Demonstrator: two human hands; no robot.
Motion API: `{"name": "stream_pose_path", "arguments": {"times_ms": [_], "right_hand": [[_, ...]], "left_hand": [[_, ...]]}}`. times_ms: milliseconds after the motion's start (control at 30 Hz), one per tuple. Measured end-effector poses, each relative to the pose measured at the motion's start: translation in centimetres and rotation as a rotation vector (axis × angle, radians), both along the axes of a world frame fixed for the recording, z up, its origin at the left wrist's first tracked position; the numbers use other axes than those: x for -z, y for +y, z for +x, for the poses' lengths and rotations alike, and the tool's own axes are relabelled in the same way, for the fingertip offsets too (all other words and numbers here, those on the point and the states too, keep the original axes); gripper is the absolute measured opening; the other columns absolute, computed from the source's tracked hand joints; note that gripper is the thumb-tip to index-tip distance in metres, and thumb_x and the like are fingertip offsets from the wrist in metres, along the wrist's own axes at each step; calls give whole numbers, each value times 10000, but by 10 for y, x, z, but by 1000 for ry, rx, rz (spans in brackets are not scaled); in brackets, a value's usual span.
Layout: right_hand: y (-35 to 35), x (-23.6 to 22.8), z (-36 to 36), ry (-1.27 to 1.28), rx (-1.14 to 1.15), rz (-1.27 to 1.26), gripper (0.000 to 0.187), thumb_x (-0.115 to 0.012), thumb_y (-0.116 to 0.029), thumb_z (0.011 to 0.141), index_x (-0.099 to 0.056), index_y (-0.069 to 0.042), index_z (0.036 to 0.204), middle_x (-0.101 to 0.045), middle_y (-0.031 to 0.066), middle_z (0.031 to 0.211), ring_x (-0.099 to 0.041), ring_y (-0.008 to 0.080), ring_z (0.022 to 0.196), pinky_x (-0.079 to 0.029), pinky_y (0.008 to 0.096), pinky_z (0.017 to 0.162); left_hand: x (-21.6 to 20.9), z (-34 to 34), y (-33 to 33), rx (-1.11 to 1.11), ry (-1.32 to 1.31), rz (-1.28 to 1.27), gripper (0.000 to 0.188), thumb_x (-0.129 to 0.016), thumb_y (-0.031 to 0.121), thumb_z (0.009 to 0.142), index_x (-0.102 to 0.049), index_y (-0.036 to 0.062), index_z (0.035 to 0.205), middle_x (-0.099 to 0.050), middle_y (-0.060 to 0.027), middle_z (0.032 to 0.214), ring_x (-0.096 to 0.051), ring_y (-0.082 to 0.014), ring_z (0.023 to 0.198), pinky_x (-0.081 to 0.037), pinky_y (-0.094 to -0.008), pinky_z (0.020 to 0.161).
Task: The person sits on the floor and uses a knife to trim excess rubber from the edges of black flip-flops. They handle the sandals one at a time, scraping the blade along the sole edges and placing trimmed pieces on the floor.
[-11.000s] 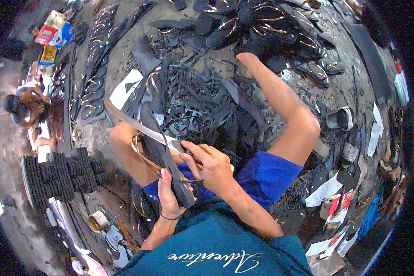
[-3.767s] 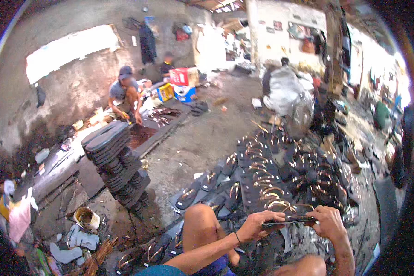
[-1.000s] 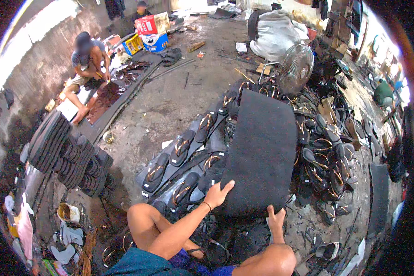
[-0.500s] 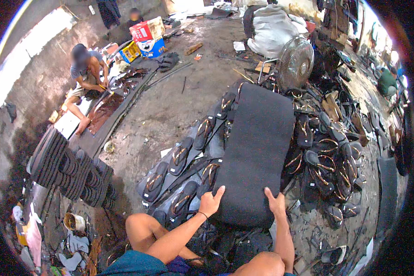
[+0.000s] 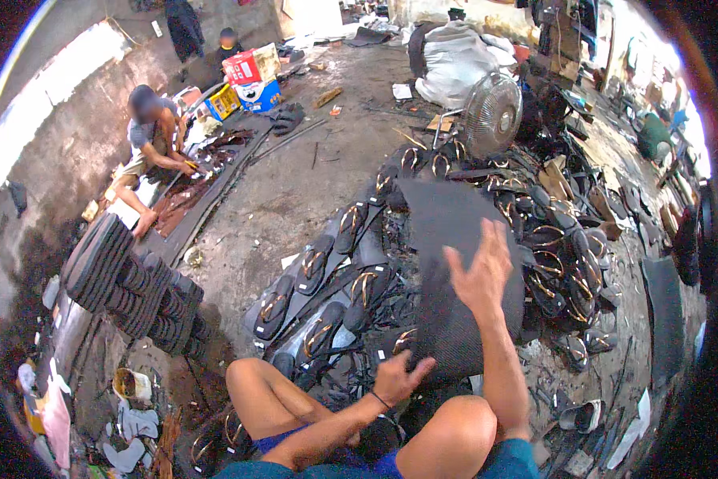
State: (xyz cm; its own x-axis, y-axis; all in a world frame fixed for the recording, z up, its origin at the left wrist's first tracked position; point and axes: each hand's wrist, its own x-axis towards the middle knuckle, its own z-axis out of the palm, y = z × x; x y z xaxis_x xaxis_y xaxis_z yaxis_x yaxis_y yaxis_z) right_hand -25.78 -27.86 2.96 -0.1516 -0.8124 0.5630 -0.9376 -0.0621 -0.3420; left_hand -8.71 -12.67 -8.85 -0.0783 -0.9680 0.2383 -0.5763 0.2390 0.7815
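A long black sheet (image 5: 462,319) of textured, rubber-like material lies in front of me. It slopes over the sandals, and its far part is blurred. My right hand (image 5: 485,271) is over the sheet, fingers stretched out and thumb apart, holding nothing. Beside the sheet's near left corner is my left hand (image 5: 400,378), its thumb spread from the fingers; it does not appear to grip the sheet. Black sandals (image 5: 315,263) with gold-trimmed straps lie in rows to the left of the sheet. Another heap of such sandals (image 5: 550,271) lies to its right.
Stacked dark soles (image 5: 131,283) stand at left. A co-worker (image 5: 151,136) sits by the left wall, handling something on dark strips. Beyond the sandals are a standing fan (image 5: 493,116) and a big white sack (image 5: 462,64). Cardboard boxes (image 5: 253,82) sit at the back left.
The black sheet, held up by both hands before, has dropped lower and shifted right. My right hand has let go and risen over it; my left hand has moved off its edge.
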Motion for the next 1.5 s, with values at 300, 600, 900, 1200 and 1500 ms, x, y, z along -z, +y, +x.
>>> {"name": "stream_pose_path", "arguments": {"times_ms": [300, 600, 900, 1200, 1500], "right_hand": [[-31, 23, -48, 520, 63, 708, 250, -562, -234, 913, -646, -62, 1073, -737, 126, 978, -726, 284, 929, -586, 428, 737], [-15, 18, -130, 341, 101, 428, 363, -627, -432, 901, -711, -80, 864, -716, 126, 756, -722, 327, 751, -574, 442, 680], [88, -71, -260, -3, 527, 195, 370, -605, -414, 924, -673, -69, 1041, -685, 200, 987, -673, 394, 888, -532, 502, 803], [183, 103, -451, -464, 836, -191, 804, -517, -674, 901, -599, 70, 1195, -659, 273, 1103, -614, 454, 1021, -477, 474, 882], [444, 244, -232, 28, 722, 92, 526, -566, -338, 986, -468, 62, 1312, -598, 244, 1170, -608, 380, 1045, -509, 447, 902]], "left_hand": [[-45, 2, 24, 231, -55, -364, 440, -745, 353, 758, -631, 33, 1036, -617, -175, 1078, -565, -414, 1048, -457, -519, 891], [-8, -35, 14, -99, 939, 942, 529, -708, 101, 802, -355, 86, 1196, -617, -73, 982, -615, -233, 838, -497, -401, 727], [-178, -17, -34, 214, 647, 361, 429, -685, -5, 779, -583, 20, 1195, -667, -55, 1025, -643, -198, 887, -523, -336, 819], [-126, -117, -13, 469, 568, -42, 860, -558, 11, 908, -19, 64, 1576, -341, -211, 1541, -481, -276, 1320, -399, -330, 1063], [59, -79, 44, 436, 308, 224, 818, -597, 112, 919, -90, -24, 1546, -106, -251, 1614, -148, -338, 1501, -185, -388, 1202]]}}
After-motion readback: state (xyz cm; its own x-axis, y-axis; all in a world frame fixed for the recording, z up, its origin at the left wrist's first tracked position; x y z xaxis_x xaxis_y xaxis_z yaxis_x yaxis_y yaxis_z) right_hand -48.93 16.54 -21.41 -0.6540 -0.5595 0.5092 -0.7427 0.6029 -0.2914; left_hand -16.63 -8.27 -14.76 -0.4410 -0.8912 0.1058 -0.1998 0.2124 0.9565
